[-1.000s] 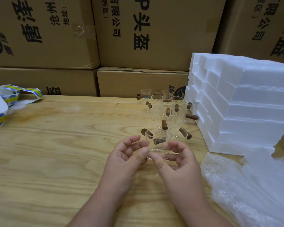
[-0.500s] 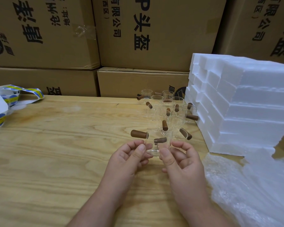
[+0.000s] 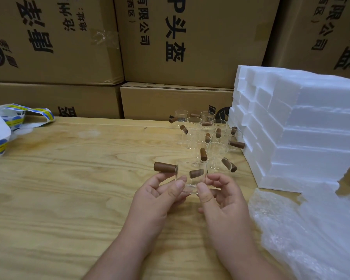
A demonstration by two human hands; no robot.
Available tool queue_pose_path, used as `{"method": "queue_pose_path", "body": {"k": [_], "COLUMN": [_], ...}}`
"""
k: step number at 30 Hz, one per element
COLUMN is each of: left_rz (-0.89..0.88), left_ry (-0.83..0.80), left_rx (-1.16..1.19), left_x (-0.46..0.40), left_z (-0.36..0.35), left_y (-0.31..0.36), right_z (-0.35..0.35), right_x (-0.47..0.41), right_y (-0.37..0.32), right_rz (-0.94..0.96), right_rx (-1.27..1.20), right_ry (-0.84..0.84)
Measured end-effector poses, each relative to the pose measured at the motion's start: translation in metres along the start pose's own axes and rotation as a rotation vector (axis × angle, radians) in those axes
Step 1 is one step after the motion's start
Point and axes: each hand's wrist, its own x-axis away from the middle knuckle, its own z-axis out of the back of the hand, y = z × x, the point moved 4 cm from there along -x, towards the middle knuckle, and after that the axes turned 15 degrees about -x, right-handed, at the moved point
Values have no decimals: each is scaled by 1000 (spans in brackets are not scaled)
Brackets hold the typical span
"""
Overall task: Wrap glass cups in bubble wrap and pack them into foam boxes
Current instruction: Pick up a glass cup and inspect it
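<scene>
I hold one clear glass cup (image 3: 190, 176) upright above the wooden table (image 3: 69, 188). Its brown wooden handle (image 3: 165, 167) sticks out to the left. My left hand (image 3: 160, 197) pinches the cup's left side with thumb and fingers. My right hand (image 3: 220, 197) grips the right side the same way. Behind it stands a cluster of several more handled glass cups (image 3: 208, 136). A stack of white foam boxes (image 3: 303, 126) stands to the right. Bubble wrap (image 3: 311, 235) lies at the lower right.
Large printed cardboard cartons (image 3: 170, 47) wall off the back of the table. A strip of blue and yellow round stickers (image 3: 10, 122) lies at the far left edge.
The cup has been turned in my hands, so its brown handle swung out to the left. Both hands stayed in about the same place.
</scene>
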Motion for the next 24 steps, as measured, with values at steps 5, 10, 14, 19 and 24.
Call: {"method": "queue_pose_path", "body": {"k": [5,10,14,19,24], "left_rz": [-18,-26,-44,-92,-125], "left_ry": [-6,-8,-1,19,61], "left_rx": [-7,5,9,-20,-71], "left_x": [-1,-1,-1,1,1], "left_z": [1,1,0,1,0], "left_y": [-2,-1,0,0,0], "right_z": [-1,0,1,8,8], "right_x": [0,-1,1,-2,-1], "right_y": [-1,1,0,1,2], "right_rz": [-3,-5,2,42,-14], "right_rx": [4,-2,20,72,14], "right_ry": [-5,15,37,97,71]}}
